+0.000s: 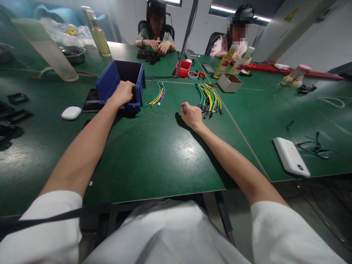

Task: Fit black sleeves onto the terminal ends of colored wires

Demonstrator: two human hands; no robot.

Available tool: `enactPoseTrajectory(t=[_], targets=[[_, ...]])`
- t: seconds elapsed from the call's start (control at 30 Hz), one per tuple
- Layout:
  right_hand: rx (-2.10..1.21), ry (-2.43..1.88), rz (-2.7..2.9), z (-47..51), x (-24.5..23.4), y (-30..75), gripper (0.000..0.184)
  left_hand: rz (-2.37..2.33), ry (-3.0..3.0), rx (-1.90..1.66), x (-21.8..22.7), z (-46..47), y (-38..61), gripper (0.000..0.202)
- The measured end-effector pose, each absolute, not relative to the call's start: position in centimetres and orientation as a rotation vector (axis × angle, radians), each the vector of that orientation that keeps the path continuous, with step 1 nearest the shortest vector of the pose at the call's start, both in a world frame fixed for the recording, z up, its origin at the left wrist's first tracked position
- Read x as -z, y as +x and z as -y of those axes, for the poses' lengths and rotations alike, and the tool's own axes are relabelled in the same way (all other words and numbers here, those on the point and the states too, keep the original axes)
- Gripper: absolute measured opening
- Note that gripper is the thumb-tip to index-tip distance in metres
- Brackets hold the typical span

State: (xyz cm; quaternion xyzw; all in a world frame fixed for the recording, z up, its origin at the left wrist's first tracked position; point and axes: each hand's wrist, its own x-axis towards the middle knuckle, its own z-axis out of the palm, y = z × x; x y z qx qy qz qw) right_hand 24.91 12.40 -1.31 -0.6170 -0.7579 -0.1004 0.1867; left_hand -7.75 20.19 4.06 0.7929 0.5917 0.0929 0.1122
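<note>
My left hand (125, 92) reaches into a blue plastic bin (108, 83), and its fingertips are hidden inside. What the bin holds beneath the hand cannot be made out. My right hand (191, 115) is above the green table with its fingers curled in, and no object shows in it. Just beyond it to the right lies a pile of yellow and green wires (210, 97) with dark ends. Between the bin and my right hand is a smaller bunch of coloured wires (158, 93), some with ring terminals.
A dark phone (92, 101) and white case (71, 113) lie left of the bin. A small carton (230, 83), red box (183, 68) and metal pole (187, 36) stand farther back. A white power bank (291, 156) and eyeglasses (316, 148) lie right. Two people sit opposite.
</note>
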Motion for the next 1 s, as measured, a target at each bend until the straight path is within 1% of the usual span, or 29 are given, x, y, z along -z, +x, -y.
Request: enactPoseTrajectory(t=[0.13, 0.3, 0.5, 0.77, 1.0], targets=[[0.255, -1.743, 2.149, -13.4, 1.1, 23.4, 0.035, -1.881, 2.323, -0.404, -4.0, -20.1, -7.6, 0.048], [0.200, -1.744, 2.157, -14.6, 0.8, 21.4, 0.040, -1.875, 2.372, -0.387, -3.6, -20.4, -7.7, 0.045], [0.166, -1.728, 2.162, -16.2, 0.5, 19.6, 0.050, -1.887, 2.426, -0.297, -3.8, -20.4, -7.5, 0.040], [0.109, -1.790, 2.122, -18.6, 0.4, 17.8, 0.061, -1.846, 2.449, -0.216, -4.5, -19.6, -7.1, 0.038], [0.100, -1.818, 2.057, -20.0, 0.4, 16.7, 0.067, -1.923, 2.424, -0.203, -3.9, -20.2, -7.5, 0.040]])
